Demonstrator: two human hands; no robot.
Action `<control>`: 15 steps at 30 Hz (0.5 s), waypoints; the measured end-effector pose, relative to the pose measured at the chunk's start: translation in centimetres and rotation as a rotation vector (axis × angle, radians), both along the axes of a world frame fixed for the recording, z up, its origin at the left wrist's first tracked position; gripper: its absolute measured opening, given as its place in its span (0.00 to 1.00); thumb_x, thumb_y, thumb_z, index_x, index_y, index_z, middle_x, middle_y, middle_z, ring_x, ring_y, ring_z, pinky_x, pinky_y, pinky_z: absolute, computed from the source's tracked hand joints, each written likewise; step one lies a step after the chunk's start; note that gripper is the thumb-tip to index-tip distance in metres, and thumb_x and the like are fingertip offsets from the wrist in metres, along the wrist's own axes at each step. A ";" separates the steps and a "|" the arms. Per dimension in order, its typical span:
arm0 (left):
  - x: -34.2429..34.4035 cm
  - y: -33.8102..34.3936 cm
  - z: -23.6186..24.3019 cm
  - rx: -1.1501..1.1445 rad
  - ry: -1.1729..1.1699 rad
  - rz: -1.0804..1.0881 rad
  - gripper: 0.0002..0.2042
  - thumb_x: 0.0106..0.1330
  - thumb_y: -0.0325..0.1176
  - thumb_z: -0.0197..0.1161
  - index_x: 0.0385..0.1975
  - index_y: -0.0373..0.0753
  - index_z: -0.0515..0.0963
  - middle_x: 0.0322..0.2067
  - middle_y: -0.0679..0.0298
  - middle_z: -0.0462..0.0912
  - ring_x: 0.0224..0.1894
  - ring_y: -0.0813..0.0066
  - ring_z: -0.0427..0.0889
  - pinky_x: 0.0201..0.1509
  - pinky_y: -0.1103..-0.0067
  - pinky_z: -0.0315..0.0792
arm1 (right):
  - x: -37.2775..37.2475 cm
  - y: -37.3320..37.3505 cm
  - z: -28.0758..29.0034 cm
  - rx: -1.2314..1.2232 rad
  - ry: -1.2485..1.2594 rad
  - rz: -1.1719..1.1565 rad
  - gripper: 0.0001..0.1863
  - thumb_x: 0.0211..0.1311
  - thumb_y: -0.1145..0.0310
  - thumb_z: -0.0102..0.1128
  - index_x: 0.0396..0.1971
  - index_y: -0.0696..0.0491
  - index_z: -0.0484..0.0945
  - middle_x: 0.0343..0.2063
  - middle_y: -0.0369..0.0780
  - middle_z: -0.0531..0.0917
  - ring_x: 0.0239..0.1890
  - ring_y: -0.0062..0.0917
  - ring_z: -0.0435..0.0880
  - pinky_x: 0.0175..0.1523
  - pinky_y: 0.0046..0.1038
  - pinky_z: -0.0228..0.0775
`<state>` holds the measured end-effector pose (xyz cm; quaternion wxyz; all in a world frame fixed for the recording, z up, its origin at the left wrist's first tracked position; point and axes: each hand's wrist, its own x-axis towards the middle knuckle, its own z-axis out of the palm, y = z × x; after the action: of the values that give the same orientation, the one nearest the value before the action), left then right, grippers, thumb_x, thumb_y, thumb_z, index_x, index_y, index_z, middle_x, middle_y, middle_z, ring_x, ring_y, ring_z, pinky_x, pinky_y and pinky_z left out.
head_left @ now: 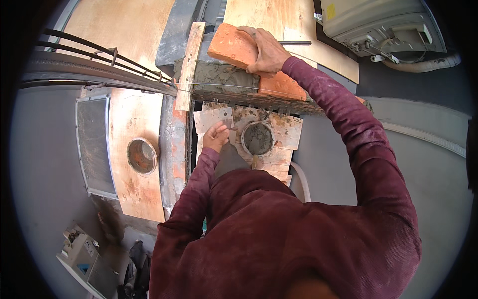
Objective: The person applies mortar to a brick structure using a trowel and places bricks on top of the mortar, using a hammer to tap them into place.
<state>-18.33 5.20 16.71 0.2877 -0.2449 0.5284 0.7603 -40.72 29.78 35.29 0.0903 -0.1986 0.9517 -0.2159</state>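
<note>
My right hand grips an orange-red brick from its right end, fingers over the top. The brick is tilted over a bed of wet grey mortar on a narrow ledge. Another brick sits on that ledge, just below my right wrist. A taut thin string runs along the ledge's near side, past an upright wooden strip. Lower down, my left hand has its fingers curled; what they hold, if anything, I cannot make out. Beside it stands a bucket of grey mortar.
Stained boards lie under the bucket. To the left, a second round container rests on a plank. Dark cables stretch toward the wooden strip. An air-conditioner unit with a hose stands at the far right.
</note>
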 end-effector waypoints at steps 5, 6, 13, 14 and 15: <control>-8.8 -0.8 -3.9 0.056 0.095 0.291 0.27 0.68 0.40 0.64 0.64 0.37 0.66 0.53 0.65 0.79 0.38 0.85 0.77 0.37 0.85 0.75 | -1.5 -3.5 -7.1 -0.017 -0.050 0.091 0.56 0.30 0.58 0.77 0.65 0.44 0.55 0.52 0.49 0.70 0.57 0.47 0.69 0.63 0.43 0.65; -10.2 -1.1 -4.6 0.104 0.148 0.369 0.28 0.68 0.41 0.63 0.65 0.37 0.64 0.54 0.63 0.78 0.39 0.84 0.77 0.40 0.85 0.74 | -1.5 -4.2 -7.5 -0.018 -0.082 0.118 0.56 0.30 0.58 0.77 0.65 0.45 0.55 0.52 0.49 0.70 0.57 0.47 0.69 0.63 0.42 0.65; -14.5 1.1 -3.8 0.307 0.179 0.480 0.28 0.63 0.42 0.69 0.60 0.39 0.68 0.45 0.68 0.77 0.41 0.82 0.76 0.39 0.87 0.72 | -0.3 -4.8 -11.1 0.117 0.018 0.229 0.51 0.35 0.56 0.78 0.62 0.48 0.59 0.51 0.50 0.71 0.57 0.46 0.70 0.59 0.45 0.68; -14.8 1.7 -3.3 0.311 0.155 0.476 0.27 0.62 0.42 0.70 0.58 0.40 0.69 0.43 0.69 0.77 0.41 0.82 0.77 0.39 0.87 0.71 | -0.2 -4.4 -11.5 0.141 0.022 0.237 0.51 0.35 0.56 0.79 0.63 0.48 0.60 0.51 0.50 0.71 0.57 0.46 0.70 0.58 0.45 0.68; -14.8 1.9 -2.9 0.273 0.144 0.491 0.23 0.61 0.40 0.71 0.51 0.39 0.71 0.43 0.67 0.78 0.44 0.78 0.78 0.43 0.79 0.77 | -0.2 -4.2 -12.0 0.136 0.020 0.250 0.51 0.35 0.55 0.79 0.63 0.48 0.60 0.51 0.50 0.71 0.57 0.46 0.70 0.58 0.45 0.68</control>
<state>-33.14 7.06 13.82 0.0874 -0.2699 0.3650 0.8867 -40.89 25.55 23.24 0.1201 -0.3111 0.9329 -0.1362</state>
